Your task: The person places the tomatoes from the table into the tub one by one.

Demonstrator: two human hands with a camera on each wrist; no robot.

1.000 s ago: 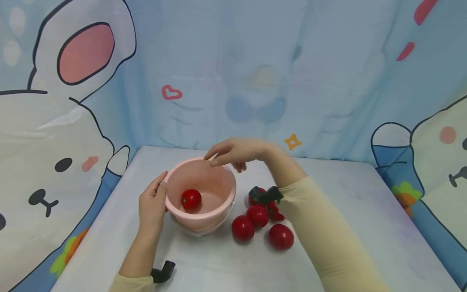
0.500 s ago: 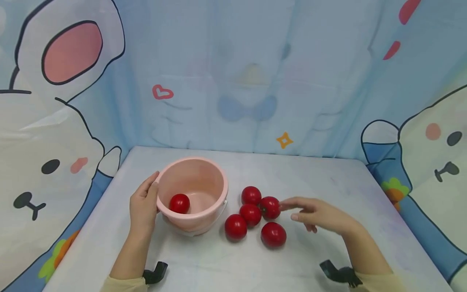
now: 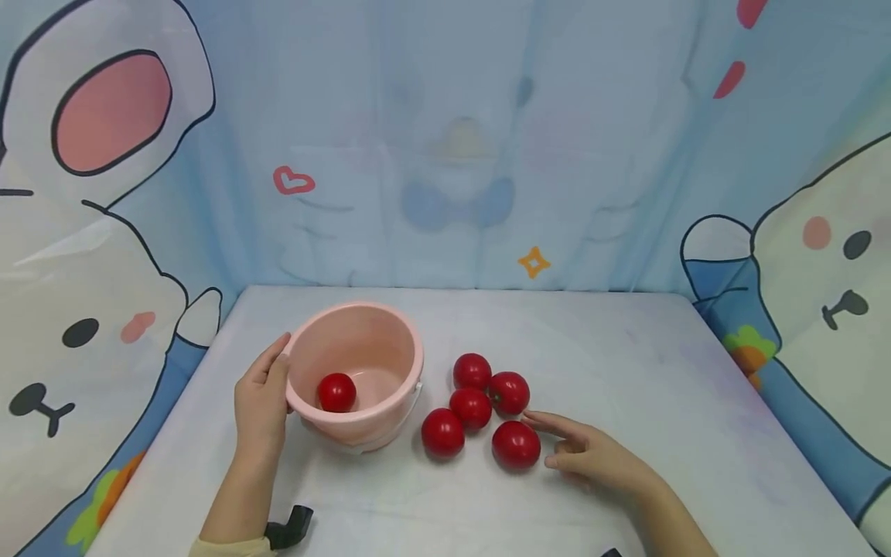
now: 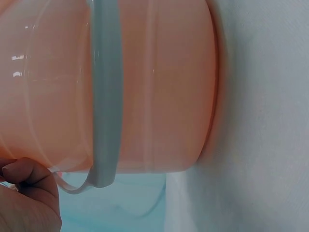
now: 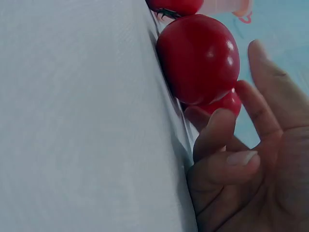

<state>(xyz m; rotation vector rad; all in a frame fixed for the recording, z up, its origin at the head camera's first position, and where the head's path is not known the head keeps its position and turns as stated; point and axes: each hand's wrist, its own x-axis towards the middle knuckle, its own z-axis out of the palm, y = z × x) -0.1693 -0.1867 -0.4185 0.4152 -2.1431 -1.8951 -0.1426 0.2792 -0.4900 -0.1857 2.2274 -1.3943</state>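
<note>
A pink bucket stands at the left of the table with one red tomato inside. My left hand grips the bucket's left rim, thumb toward the near side. In the left wrist view the bucket's wall fills much of the frame, its pale handle lowered across it. My right hand reaches beside the nearest tomato, thumb and index finger spread, the other fingers bent and empty. From the right wrist view, a large tomato lies just beyond the fingers; contact is hard to tell.
Several other tomatoes lie clustered between the bucket and my right hand. The white-covered table ends at a blue curtain printed with cartoon rabbits. A black wrist mount sits at my left wrist.
My right hand has come from above the bucket's far rim, down and right, then nearer to the front tomato. The left hand keeps its grip. The whole view has shifted slightly.
</note>
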